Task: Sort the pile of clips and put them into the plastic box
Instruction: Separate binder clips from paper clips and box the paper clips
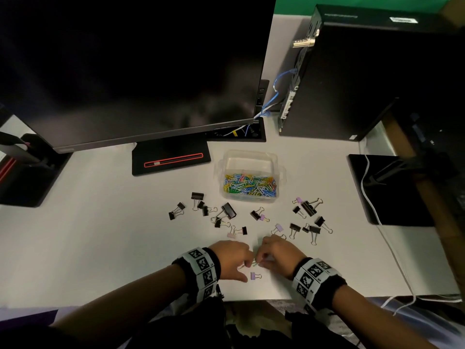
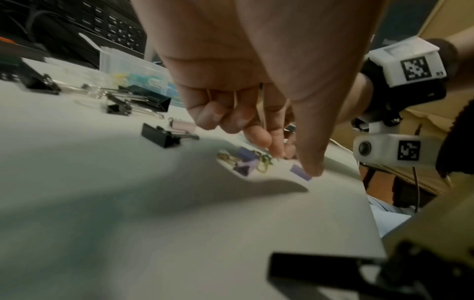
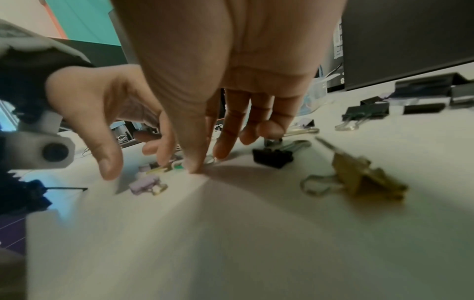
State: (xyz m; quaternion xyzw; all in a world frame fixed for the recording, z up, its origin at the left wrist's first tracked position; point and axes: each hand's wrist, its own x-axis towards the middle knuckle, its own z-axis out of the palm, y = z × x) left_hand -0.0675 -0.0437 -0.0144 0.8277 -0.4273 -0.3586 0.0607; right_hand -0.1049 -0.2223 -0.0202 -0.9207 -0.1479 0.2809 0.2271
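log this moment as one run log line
hands: left hand, right hand picking at small clips | plastic box: paper clips only | binder clips: on desk

No readable text (markers only).

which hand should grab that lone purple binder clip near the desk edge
Probably the left hand. Its thumb tip sits right beside the purple binder clip, while the right hand is farther back, fingers down on small clips.

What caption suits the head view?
Both hands pick at small clips on the white desk, near a clear plastic box of coloured paper clips.
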